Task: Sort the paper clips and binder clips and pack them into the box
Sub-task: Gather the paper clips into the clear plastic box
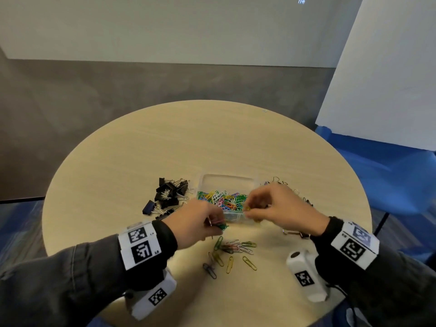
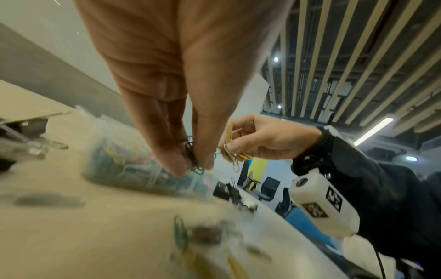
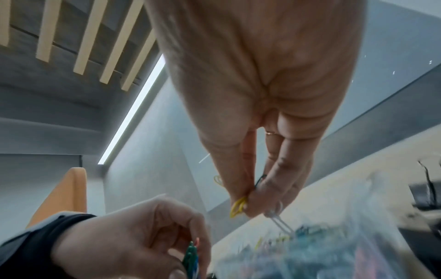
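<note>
My left hand (image 1: 195, 223) pinched a few green paper clips (image 1: 221, 226) just short of the clear plastic box (image 1: 226, 185); my right hand (image 1: 278, 206) pinched yellow and white ones (image 2: 232, 147) over its near wall. The box already held most coloured clips. A loose scatter (image 1: 233, 251) lay on the round wooden table (image 1: 141, 149) (near its front edge), and the black binder clips (image 1: 169, 194) waited unpacked, left of the box, with open room beyond.

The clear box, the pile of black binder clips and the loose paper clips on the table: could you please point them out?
clear box (image 1: 230, 181): head view, bare far wall.
black binder clips (image 1: 168, 194): head view, pile's middle.
loose paper clips (image 1: 236, 247): head view, cluster's middle.
</note>
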The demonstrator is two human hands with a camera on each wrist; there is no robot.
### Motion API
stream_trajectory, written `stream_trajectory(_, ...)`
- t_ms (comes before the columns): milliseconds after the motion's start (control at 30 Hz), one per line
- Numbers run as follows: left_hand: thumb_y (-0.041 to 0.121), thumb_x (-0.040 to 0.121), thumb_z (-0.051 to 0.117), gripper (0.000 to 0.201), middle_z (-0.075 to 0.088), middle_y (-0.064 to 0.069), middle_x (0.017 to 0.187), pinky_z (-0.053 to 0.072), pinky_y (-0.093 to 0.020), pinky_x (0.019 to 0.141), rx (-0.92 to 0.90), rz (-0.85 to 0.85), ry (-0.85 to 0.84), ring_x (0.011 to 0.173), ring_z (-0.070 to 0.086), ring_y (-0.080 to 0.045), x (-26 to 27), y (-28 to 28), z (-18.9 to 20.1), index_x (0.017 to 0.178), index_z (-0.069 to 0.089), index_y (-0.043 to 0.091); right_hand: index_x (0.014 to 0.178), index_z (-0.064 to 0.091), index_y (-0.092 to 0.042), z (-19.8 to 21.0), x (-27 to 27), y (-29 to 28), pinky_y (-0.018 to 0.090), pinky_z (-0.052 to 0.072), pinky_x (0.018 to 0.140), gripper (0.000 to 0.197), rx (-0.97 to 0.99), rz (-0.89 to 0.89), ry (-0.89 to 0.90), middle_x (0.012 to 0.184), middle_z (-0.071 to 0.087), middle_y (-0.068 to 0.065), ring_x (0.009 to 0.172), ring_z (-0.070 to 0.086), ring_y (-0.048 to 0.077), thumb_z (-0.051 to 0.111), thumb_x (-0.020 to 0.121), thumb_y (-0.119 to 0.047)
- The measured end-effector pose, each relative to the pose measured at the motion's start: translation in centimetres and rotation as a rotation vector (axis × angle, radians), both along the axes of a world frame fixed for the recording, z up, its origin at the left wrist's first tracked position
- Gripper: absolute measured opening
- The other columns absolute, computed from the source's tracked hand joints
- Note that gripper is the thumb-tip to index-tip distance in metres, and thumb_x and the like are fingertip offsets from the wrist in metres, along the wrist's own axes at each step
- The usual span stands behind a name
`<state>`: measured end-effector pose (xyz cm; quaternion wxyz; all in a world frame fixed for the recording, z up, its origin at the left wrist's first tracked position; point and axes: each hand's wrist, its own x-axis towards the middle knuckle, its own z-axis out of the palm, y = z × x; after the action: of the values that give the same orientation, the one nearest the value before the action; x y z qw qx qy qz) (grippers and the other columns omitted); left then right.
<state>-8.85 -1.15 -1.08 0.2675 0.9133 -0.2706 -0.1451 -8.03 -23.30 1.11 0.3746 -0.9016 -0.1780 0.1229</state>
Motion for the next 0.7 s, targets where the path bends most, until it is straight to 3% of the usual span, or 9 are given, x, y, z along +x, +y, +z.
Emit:
stream_trajectory(67,0.018,0.087,0.068,0.006,0.063,0.001,0.085,0.057,-0.025,0.059,-0.057,0.032,-0.019,0.072,0.068,-0.019,1.0,0.1,1.2,0.092,0.065,0.018,0.081,0.074,-0.021,0.8,1.1,-0.3,0.015,0.050,0.064,0.004,0.021,-0.038,-0.096,0.072,0.073,-0.004,0.066,0.067,0.006,0.077,0.079,-0.020)
stream_trajectory(167,0.017,0.085,0.069,0.008,0.064,0.005,0.088,0.050,-0.017,0.061,-0.071,0.125,-0.098,0.077,0.067,-0.017,3.0,0.1,2.2,0.090,0.065,0.023,0.084,0.074,-0.018,0.9,2.3,-0.1,0.014,0.050,0.068,0.005,0.045,-0.091,-0.194,0.076,0.072,-0.004,0.071,0.066,0.004,0.076,0.080,-0.020)
stream_trajectory(300,0.012,0.085,0.069,0.027,0.069,-0.001,0.108,0.049,-0.022,0.085,0.000,0.181,-0.044,0.094,0.065,-0.015,4.3,-0.1,1.2,0.112,0.067,0.018,0.092,0.075,-0.020,-0.6,2.9,0.5,0.019,0.053,0.079,0.010,-0.034,-0.085,-0.170,0.088,0.074,-0.005,0.083,0.068,0.003,0.072,0.084,-0.016)
stream_trajectory(367,0.010,0.086,0.067,0.036,0.068,0.000,0.116,0.045,-0.017,0.089,0.000,0.190,-0.033,0.103,0.063,-0.013,4.1,-0.1,0.9,0.121,0.064,0.018,0.097,0.074,-0.021,-1.1,2.7,0.3,0.016,0.052,0.083,0.014,-0.059,-0.080,-0.164,0.094,0.073,-0.007,0.088,0.066,-0.001,0.070,0.086,-0.016)
stream_trajectory(433,0.009,0.088,0.064,0.040,0.065,0.001,0.122,0.042,-0.015,0.091,0.000,0.188,-0.056,0.110,0.060,-0.011,3.8,0.3,1.0,0.126,0.061,0.019,0.099,0.074,-0.021,-1.0,2.3,-0.1,0.009,0.050,0.081,0.014,-0.065,-0.091,-0.203,0.097,0.071,-0.010,0.090,0.064,-0.004,0.067,0.087,-0.015)
stream_trajectory(500,0.009,0.089,0.062,0.041,0.063,0.003,0.124,0.045,-0.020,0.095,0.021,0.179,-0.092,0.112,0.058,-0.010,3.3,0.8,1.2,0.128,0.059,0.023,0.096,0.074,-0.020,-0.8,1.6,-0.5,0.004,0.046,0.074,0.013,-0.088,-0.086,-0.244,0.094,0.070,-0.010,0.087,0.063,-0.003,0.066,0.088,-0.014)
stream_trajectory(600,0.011,0.090,0.062,0.040,0.061,0.008,0.122,0.048,-0.026,0.093,0.026,0.170,-0.146,0.108,0.057,-0.008,2.5,1.5,1.5,0.126,0.059,0.028,0.096,0.072,-0.023,-0.2,-0.1,-0.3,0.007,0.044,0.069,0.011,-0.166,-0.011,-0.244,0.087,0.066,-0.015,0.080,0.062,-0.001,0.067,0.087,-0.018)
stream_trajectory(700,0.018,0.090,0.063,0.028,0.062,0.009,0.111,0.047,-0.022,0.083,0.030,0.143,-0.184,0.097,0.057,-0.007,1.5,1.9,1.9,0.116,0.062,0.028,0.105,0.066,-0.026,-0.2,-1.8,0.4,0.010,0.046,0.068,0.022,-0.299,0.129,-0.118,0.091,0.059,-0.017,0.081,0.060,0.001,0.071,0.084,-0.027)
